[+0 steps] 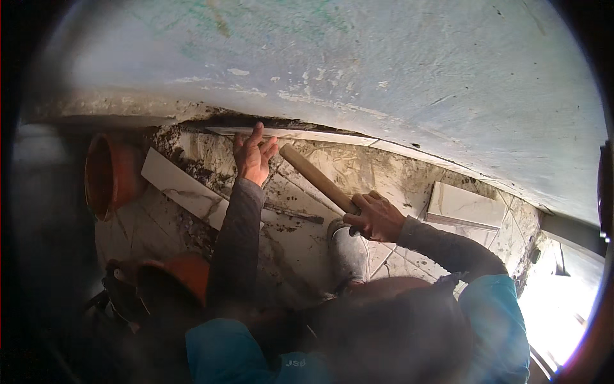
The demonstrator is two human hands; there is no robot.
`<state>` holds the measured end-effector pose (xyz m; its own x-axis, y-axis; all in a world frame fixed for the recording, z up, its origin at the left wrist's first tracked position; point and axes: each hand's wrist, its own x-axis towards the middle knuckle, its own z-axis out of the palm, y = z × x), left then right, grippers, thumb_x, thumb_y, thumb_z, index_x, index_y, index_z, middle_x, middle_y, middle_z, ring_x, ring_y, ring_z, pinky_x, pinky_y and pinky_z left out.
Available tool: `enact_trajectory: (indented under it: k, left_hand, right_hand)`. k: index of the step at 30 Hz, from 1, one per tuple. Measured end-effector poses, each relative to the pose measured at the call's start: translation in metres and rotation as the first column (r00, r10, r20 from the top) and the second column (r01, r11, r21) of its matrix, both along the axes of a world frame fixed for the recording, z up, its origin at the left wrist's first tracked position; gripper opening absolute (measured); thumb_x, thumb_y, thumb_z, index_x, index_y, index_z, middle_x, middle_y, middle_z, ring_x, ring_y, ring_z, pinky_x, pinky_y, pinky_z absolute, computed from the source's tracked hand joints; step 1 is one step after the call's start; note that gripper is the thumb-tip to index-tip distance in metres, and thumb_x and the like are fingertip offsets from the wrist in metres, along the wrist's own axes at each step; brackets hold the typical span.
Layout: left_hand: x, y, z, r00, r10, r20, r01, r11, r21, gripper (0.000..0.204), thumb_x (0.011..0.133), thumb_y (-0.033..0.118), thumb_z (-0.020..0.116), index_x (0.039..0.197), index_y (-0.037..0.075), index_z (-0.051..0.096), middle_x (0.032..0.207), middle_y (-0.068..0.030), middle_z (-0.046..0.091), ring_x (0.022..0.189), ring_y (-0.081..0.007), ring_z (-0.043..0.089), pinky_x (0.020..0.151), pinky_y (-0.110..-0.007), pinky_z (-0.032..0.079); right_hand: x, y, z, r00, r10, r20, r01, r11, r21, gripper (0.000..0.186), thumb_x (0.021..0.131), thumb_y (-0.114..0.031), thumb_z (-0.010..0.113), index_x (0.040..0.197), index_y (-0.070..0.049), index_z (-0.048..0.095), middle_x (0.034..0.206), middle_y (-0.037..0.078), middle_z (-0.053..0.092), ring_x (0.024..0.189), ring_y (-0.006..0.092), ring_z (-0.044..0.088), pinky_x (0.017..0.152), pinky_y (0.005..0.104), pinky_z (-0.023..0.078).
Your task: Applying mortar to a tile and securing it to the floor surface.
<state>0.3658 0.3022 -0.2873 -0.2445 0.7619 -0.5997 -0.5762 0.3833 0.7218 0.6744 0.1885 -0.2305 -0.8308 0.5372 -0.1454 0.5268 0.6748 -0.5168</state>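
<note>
My right hand (377, 217) is closed around the near end of a thick round wooden handle (316, 176). The handle points up and left toward my other hand; whatever is at its gripped end is hidden by my fingers. My left hand (254, 157) has its fingers spread, reaching to a narrow white skirting tile (313, 135) standing along the foot of the wall. Its fingertips overlap the tile's edge, though I cannot tell whether they press on it. A dark gap runs behind this tile, between it and the wall.
A long marbled tile strip (182, 185) lies on the mortar-smeared floor at left, near an orange bucket (105, 176). Another orange bucket (185, 275) stands nearer. Stacked tile pieces (464, 205) lie at right. A thin flat tool (297, 214) and my boot (350, 249) are between my arms.
</note>
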Motion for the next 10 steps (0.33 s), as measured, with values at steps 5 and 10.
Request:
enact_trajectory:
  k: [5,10]
  left_hand:
    - [0.003,-0.001,-0.002,1.000,-0.003,-0.011,0.003,0.998,0.068,0.119,0.079,0.023,0.078,0.148,0.018,-0.019,0.134,-0.0243,0.034,0.108,-0.0393,0.058,0.091,-0.049,0.053]
    - [0.005,0.000,-0.004,1.000,0.011,0.014,-0.013,0.995,0.094,0.120,0.076,0.024,0.081,0.149,0.015,-0.014,0.139,-0.0214,0.030,0.112,-0.0416,0.055,0.090,-0.057,0.050]
  right_hand:
    - [0.009,0.000,-0.003,0.999,0.011,0.049,-0.013,0.999,0.046,0.024,0.083,-0.025,0.060,0.106,-0.020,0.062,0.097,0.014,0.049,0.090,0.0287,0.056,0.079,0.0414,0.044]
    - [0.008,0.003,-0.012,0.994,-0.069,0.082,0.069,0.998,0.002,0.027,0.081,-0.031,0.066,0.104,-0.018,0.058,0.096,0.013,0.049,0.091,0.0287,0.057,0.083,0.0461,0.045]
